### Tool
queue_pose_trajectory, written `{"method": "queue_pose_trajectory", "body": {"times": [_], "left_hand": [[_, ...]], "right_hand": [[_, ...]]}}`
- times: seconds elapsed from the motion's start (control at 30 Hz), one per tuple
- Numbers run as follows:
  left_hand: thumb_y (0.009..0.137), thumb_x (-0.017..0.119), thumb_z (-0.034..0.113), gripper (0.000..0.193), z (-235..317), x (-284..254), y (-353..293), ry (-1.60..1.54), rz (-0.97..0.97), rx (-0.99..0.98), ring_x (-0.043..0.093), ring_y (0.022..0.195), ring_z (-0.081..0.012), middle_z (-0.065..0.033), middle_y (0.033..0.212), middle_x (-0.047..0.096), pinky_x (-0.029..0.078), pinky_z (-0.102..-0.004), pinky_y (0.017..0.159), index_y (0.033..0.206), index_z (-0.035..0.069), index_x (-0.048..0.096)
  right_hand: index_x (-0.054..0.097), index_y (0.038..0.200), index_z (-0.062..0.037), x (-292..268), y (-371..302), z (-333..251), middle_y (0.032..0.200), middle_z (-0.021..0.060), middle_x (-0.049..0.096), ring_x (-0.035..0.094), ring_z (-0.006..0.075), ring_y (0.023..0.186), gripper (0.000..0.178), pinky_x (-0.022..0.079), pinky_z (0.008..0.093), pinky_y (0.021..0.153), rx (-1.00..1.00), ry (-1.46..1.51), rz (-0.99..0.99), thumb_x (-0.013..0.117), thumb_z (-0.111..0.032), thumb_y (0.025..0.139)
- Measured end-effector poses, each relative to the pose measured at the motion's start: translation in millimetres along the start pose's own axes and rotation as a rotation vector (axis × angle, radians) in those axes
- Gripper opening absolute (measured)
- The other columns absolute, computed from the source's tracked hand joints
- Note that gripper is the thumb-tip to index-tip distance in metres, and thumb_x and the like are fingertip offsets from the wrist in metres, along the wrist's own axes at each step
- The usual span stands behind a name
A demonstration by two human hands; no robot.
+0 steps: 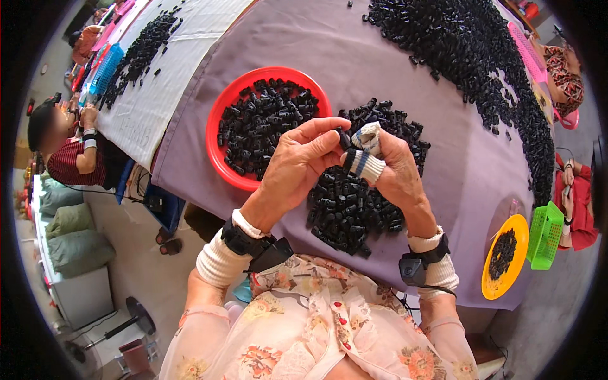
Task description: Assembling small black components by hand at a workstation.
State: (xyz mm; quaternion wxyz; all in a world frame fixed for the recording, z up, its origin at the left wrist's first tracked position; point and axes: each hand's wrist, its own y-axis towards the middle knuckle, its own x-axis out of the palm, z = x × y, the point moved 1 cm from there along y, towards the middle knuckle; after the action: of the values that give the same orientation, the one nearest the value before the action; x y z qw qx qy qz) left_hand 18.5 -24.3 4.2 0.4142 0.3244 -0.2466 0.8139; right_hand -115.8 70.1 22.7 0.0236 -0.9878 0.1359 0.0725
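Observation:
Both my hands meet over the table and pinch one small black plastic part (343,137). My left hand (296,158) grips it between thumb and fingertips beside the red basin (213,139), which is full of similar black pieces. My right hand (405,174) is closed at the part's other side, with white knit covers (367,166) with dark stripes on its thumb and a finger. My fingers partly hide the part, so its exact shape is unclear. Under my hands lies a loose heap of black pieces (354,206) on the mauve cloth (278,218).
A large spread of black pieces (456,50) covers the far right of the table. A yellow plate (520,237) with small black bits and a green basket (546,235) are at the right edge. People sit at left (76,158) and right (576,202).

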Motion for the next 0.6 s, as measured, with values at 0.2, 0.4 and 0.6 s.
{"method": "queue_pose_trajectory", "body": {"times": [0.2, 0.4, 0.6], "left_hand": [[0.090, 0.053, 0.010, 0.024, 0, -2, -1, -0.033, -0.038, -0.097, 0.060, 0.075, -0.0117, -0.0067, 0.085, 0.062, 0.050, -0.0269, 0.072, 0.109, -0.003, 0.056], [0.090, 0.052, 0.012, 0.025, -2, -6, 0, -0.013, -0.081, -0.151, 0.060, 0.079, -0.0127, -0.0075, 0.090, 0.062, 0.050, -0.0276, 0.074, 0.111, -0.002, 0.055], [0.090, 0.051, 0.012, 0.026, -7, -7, 2, 0.012, -0.123, -0.185, 0.061, 0.086, -0.0140, -0.0095, 0.096, 0.062, 0.051, -0.0290, 0.077, 0.112, -0.002, 0.054]], "right_hand": [[0.058, 0.083, -0.0032, -12, -1, 1, 0.063, 0.0002, 0.053, 0.046, 0.0072, 0.057, 0.029, 0.039, 0.0247, 0.053, 0.064, -0.093, -0.050, 0.072, -0.027, 0.074], [0.059, 0.081, -0.0029, -14, 2, 2, 0.063, 0.0000, 0.052, 0.047, 0.0086, 0.058, 0.035, 0.039, 0.0260, 0.053, 0.087, -0.081, -0.151, 0.075, -0.031, 0.069], [0.059, 0.080, -0.0044, -14, 3, 14, 0.067, -0.0044, 0.052, 0.044, 0.0040, 0.063, 0.032, 0.036, 0.0218, 0.054, 0.051, -0.060, -0.200, 0.078, -0.025, 0.065]]}}
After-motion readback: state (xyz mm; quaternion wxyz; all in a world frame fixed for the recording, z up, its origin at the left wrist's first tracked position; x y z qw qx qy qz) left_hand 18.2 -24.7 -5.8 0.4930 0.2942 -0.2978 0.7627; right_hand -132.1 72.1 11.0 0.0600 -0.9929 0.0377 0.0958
